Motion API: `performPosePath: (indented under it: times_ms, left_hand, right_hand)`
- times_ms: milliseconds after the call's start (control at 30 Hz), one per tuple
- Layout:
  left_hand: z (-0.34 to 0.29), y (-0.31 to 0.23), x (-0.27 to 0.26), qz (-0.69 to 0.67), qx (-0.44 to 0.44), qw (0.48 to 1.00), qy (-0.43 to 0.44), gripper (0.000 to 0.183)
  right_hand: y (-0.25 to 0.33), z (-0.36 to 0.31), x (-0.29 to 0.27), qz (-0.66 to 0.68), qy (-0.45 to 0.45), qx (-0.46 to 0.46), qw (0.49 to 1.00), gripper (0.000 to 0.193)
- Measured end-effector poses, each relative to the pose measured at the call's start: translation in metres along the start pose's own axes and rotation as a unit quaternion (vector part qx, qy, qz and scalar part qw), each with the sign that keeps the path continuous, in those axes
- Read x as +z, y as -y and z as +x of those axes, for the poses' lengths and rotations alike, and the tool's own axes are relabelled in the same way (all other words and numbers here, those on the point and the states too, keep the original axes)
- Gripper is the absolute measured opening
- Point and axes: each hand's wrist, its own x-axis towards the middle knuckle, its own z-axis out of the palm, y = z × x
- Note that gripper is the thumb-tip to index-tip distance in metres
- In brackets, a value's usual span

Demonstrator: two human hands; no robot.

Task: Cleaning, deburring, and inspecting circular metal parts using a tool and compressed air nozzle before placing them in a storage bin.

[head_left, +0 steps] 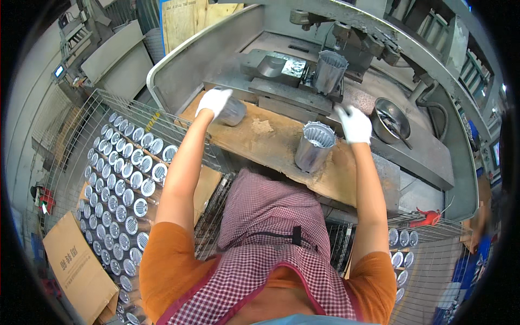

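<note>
Gripping a metal cup with the curled left hand, at the left of the brown board. Hovering with the right hand between a second cup and a bowl, farther right; cannot tell how far open or whether empty. Seen beyond, on the machine: a third cup.

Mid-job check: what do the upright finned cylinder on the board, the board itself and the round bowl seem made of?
Finned cylinder: bare metal, perhaps aluminium; silvery grey with a soft sheen.
Board: likely wood or plywood; tan, flat, dull, darkly stained.
Bowl: smooth metal, possibly stainless steel; shiny rim.
</note>
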Motion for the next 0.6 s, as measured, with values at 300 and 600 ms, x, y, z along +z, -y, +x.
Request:
performPosePath:
  times_ms: [300,600]
  left_hand:
    - [0.057,-0.053,0.003,-0.709,0.005,0.705,-0.002,0.030]
    - [0.114,-0.138,0.075,-0.223,0.038,0.943,-0.243,0.037]
  right_hand:
    - [-0.158,-0.145,-0.093,-0.115,-0.165,0.194,0.960,0.036]
    - [-0.239,-0.195,-0.093,-0.139,-0.192,0.354,0.905,0.040]
